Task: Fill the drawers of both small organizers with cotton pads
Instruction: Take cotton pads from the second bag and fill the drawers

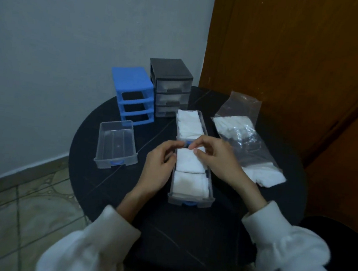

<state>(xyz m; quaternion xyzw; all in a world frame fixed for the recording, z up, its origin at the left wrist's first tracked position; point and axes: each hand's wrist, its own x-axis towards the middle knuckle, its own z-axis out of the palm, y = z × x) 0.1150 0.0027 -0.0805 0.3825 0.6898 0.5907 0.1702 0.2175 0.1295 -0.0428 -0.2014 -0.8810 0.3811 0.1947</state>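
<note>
- Near drawer, pulled out and set before the person, holds pads in two stacks; out of its frame it can be loaded from above.
- Left hand grips the drawer's left wall, likely to steady it; right hand pinches a pad at the far end (probably seating it).
- Far drawer full, touching the near one; empty drawer waits left, apart.
- Blue organizer has three open slots; black organizer stands just beside it, drawers in.
- Bag lies right, within reach; table edge near behind it.
</note>
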